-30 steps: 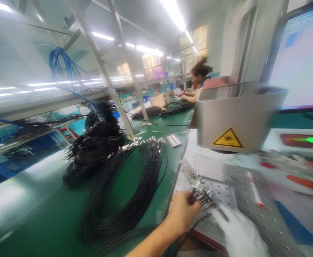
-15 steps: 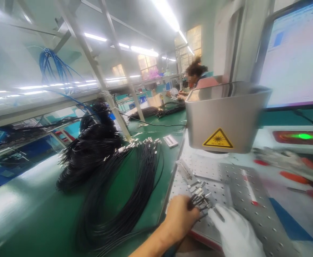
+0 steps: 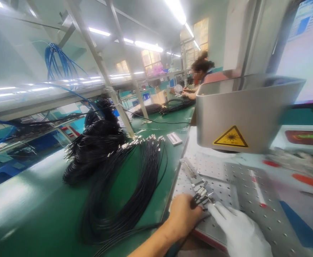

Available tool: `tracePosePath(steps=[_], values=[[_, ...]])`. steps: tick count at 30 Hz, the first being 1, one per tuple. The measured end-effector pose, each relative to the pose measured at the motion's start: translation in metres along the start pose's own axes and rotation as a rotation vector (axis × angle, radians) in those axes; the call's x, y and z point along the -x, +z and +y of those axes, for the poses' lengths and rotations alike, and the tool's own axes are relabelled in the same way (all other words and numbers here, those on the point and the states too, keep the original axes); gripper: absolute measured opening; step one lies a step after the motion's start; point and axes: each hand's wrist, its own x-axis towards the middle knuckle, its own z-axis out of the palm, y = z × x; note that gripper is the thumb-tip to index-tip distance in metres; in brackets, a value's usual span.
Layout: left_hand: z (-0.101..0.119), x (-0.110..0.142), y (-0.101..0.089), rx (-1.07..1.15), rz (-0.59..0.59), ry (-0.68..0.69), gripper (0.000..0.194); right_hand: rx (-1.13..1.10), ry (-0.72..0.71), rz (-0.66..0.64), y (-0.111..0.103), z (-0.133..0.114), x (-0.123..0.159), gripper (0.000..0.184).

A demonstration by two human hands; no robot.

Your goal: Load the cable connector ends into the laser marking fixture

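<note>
Black cables (image 3: 197,202) with metal connectors (image 3: 203,192), held over a perforated metal plate (image 3: 214,228).
The bare left hand (image 3: 184,215) has its fingers closed around the bunch; the white-gloved right hand (image 3: 238,228) extends slightly parted fingers to the connectors, whether pinching any I cannot tell.

On the glossy green worktop (image 3: 44,217), a looped black cable bundle (image 3: 149,175) lies right of a heaped black cable pile (image 3: 94,142). Farther right, small silver metal connectors (image 3: 202,192) are over a perforated grey metal plate (image 3: 248,195), before a tapered silver metal housing (image 3: 242,110).
</note>
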Motion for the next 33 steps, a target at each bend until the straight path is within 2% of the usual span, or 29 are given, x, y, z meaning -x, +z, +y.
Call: tracePosePath(steps=[6, 8, 10, 13, 16, 18, 21, 28, 33], values=[[-0.005, -0.002, 0.0, 0.03, -0.035, 0.032, 0.027, 0.006, -0.02, -0.048, 0.009, 0.0, 0.004, 0.055], [-0.007, -0.001, -0.001, 0.054, 0.001, 0.051, 0.03, 0.001, -0.007, -0.079, 0.012, -0.001, 0.006, 0.057], [-0.009, 0.0, -0.003, 0.092, 0.053, 0.058, 0.031, -0.012, 0.031, -0.174, 0.012, -0.004, 0.005, 0.063], [-0.011, 0.0, -0.004, 0.185, 0.098, 0.08, 0.027, -0.019, 0.098, -0.318, 0.002, -0.008, -0.004, 0.067], [-0.01, -0.001, -0.003, 0.285, 0.079, 0.1, 0.013, -0.013, 0.133, -0.383, -0.016, -0.012, -0.016, 0.065], [-0.008, -0.002, -0.003, 0.286, 0.053, 0.08, 0.014, -0.021, 0.14, -0.415, -0.025, -0.013, -0.022, 0.066], [-0.006, -0.003, -0.002, 0.207, 0.062, 0.042, 0.02, -0.024, 0.133, -0.422, -0.026, -0.012, -0.023, 0.066], [-0.001, -0.005, 0.0, -0.033, 0.083, 0.017, 0.031, -0.024, 0.129, -0.406, 0.0, -0.01, -0.007, 0.065], [0.001, -0.005, 0.003, -0.266, 0.112, 0.037, 0.018, -0.013, 0.135, -0.313, 0.004, -0.009, -0.005, 0.064]])
